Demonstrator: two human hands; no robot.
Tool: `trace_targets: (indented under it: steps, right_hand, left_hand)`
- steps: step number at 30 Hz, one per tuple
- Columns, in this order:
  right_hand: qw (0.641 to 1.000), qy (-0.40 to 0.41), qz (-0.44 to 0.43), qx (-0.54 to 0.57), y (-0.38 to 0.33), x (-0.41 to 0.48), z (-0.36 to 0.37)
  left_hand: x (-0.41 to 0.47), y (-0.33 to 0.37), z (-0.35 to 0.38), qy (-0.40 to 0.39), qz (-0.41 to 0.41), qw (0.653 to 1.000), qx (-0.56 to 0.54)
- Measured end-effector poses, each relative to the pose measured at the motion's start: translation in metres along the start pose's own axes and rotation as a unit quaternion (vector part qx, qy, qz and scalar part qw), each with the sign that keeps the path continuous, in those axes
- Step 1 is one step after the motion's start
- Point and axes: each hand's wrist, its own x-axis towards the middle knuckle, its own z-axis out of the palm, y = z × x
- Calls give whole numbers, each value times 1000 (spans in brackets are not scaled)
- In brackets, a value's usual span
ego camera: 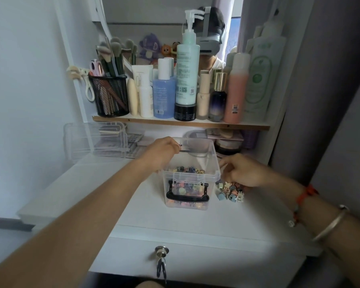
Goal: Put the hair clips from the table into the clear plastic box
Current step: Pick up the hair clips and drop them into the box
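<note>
At the far left of the desk (175,223), a clear plastic piece (96,142), perhaps the box's lid, is being kept aside near the wall. Further right, a thin dark clip (184,150) is being pinched by the curled fingers of the left hand (160,152) and is being held over the open top of the clear plastic box (191,177), just inside its left rim. That box is being kept at the middle of the desk, its black handle (187,196) facing the camera, and a heap of small coloured hair clips (187,169) is being shown through its walls, so a good share of the work is being judged as done. Just beside the box on its right, a small pile of clips (231,192) is being left on the desk, and these are being counted as what remains, along with the one in the left hand. Over that pile the right hand (243,171) is being held with its fingers curled downward. Whether a clip is being gripped there cannot be told, since the fingertips are blurred and turned away.
</note>
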Motion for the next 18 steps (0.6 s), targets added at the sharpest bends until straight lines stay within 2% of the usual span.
trace_targets:
  steps: [3, 7, 9, 11, 12, 14, 17, 18]
  right_hand:
    - [999, -4, -37, -16, -3, 0, 2]
    - [996, 39, -42, -69, -7, 1, 4]
    - [989, 138, -44, -9, -11, 3, 1]
    - [962, 226, -81, 126, -21, 2, -10]
    - [950, 227, -105, 187, -29, 0, -17]
    - [942, 204, -119, 239, -37, 0, -23]
    - [961, 199, -80, 178, -31, 3, -23]
    - [973, 167, -74, 140, -27, 3, -20]
  left_hand:
    - [-2, -2, -4, 5, -2, 1000, 2]
    - [-7, -3, -6, 9, 2, 1000, 0]
    - [-8, -2, -4, 9, 10, 1000, -5]
    - [-8, -2, -4, 14, 17, 1000, -6]
    - [-8, -2, -3, 16, 19, 1000, -8]
    - [-7, -3, -3, 19, 22, 1000, -10]
    - [-6, -3, -3, 20, 24, 999, -9]
    - [-6, -3, -3, 21, 25, 999, -10]
